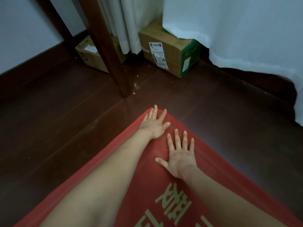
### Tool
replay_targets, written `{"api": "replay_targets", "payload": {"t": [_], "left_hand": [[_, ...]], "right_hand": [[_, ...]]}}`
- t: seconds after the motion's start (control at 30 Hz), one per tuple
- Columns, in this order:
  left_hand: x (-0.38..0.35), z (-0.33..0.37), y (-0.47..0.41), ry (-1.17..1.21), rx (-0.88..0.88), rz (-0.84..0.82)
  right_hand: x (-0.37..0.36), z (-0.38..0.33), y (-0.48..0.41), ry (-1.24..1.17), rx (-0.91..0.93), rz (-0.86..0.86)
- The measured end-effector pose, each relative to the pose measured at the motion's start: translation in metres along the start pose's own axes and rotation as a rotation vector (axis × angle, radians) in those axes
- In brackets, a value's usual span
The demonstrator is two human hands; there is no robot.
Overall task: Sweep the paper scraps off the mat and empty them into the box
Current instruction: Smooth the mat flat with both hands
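At the far left, by the wall, an open cardboard box [91, 54] sits on the dark wooden floor [49, 112], partly hidden behind a dark wooden leg [113, 59]. Something white and crumpled, likely paper [90, 48], lies inside the box. Its near side bears a dark printed mark too blurred to read. Right of the leg, past a hanging white curtain [129, 23], stands a closed cardboard box [168, 63] with a green end panel. A white shipping label [158, 54] with barcodes and small print is stuck on its near face, and the print is too small to make out. A white drape [237, 30] covers its far corner and falls across the far right. A few pale specks [135, 85] lie on the floor by the foot of the leg, and what they are cannot be told. In the near middle a red mat [139, 169] spreads out with one corner pointing far, well apart from both boxes. The left hand [154, 124] lies palm down at that corner, fingers straight and spread, fingertips at the mat's edge, holding nothing. Just nearer and to the right, the right hand [179, 157] presses flat on the mat in the same way, fingers fanned, thumb out to the left, holding nothing. Large pale characters [177, 202] are printed on the mat at the near right, upside down from here and cut by the frame edge.
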State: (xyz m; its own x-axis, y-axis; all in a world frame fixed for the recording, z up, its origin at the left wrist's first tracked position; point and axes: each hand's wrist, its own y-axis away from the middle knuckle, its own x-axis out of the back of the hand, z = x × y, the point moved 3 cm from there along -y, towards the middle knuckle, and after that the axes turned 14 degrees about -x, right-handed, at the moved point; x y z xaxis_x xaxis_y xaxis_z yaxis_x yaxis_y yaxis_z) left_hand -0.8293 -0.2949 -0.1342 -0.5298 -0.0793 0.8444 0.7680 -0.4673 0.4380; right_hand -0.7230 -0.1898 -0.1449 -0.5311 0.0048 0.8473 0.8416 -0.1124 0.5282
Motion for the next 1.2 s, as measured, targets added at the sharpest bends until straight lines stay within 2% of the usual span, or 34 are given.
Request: {"api": "replay_targets", "payload": {"t": [0.07,0.2,0.33,0.43,0.5,0.57,0.63,0.67,0.8,0.93,1.1,1.2], "left_hand": [[-0.008,-0.011,0.003,-0.051,0.033,0.044],[-0.011,-0.013,0.005,-0.031,0.038,-0.036],[-0.005,-0.024,0.015,-0.016,0.123,0.067],[-0.013,-0.028,0.017,-0.042,0.165,0.001],[-0.005,-0.015,0.013,-0.061,0.189,0.019],[0.0,0.01,0.008,-0.109,0.058,0.093],[-0.015,0.032,0.007,-0.088,-0.101,0.063],[-0.024,0.035,0.007,-0.075,-0.117,0.026],[-0.017,0.035,0.001,-0.064,-0.111,-0.067],[-0.01,0.019,0.0,-0.061,-0.067,0.086],[-0.013,0.013,-0.002,-0.035,-0.02,-0.069],[0.0,-0.002,-0.001,-0.002,0.065,0.037]], "right_hand": [[-0.001,0.0,-0.002,0.005,0.003,0.001],[-0.005,0.004,-0.001,-0.003,-0.003,-0.014],[-0.001,0.0,-0.001,-0.022,0.007,-0.009],[-0.004,0.002,-0.002,-0.005,0.003,-0.014],[-0.004,0.002,-0.001,-0.01,0.002,-0.016],[-0.001,0.0,0.0,-0.002,0.001,-0.008],[-0.002,-0.001,-0.002,0.019,0.009,-0.01],[-0.004,-0.001,-0.003,0.026,0.009,-0.014],[-0.006,0.002,-0.001,0.017,0.004,-0.016],[-0.002,0.0,-0.002,0.001,0.006,-0.003],[-0.005,0.002,-0.002,0.011,-0.002,-0.025],[-0.001,0.0,-0.002,-0.006,0.0,-0.009]]}}
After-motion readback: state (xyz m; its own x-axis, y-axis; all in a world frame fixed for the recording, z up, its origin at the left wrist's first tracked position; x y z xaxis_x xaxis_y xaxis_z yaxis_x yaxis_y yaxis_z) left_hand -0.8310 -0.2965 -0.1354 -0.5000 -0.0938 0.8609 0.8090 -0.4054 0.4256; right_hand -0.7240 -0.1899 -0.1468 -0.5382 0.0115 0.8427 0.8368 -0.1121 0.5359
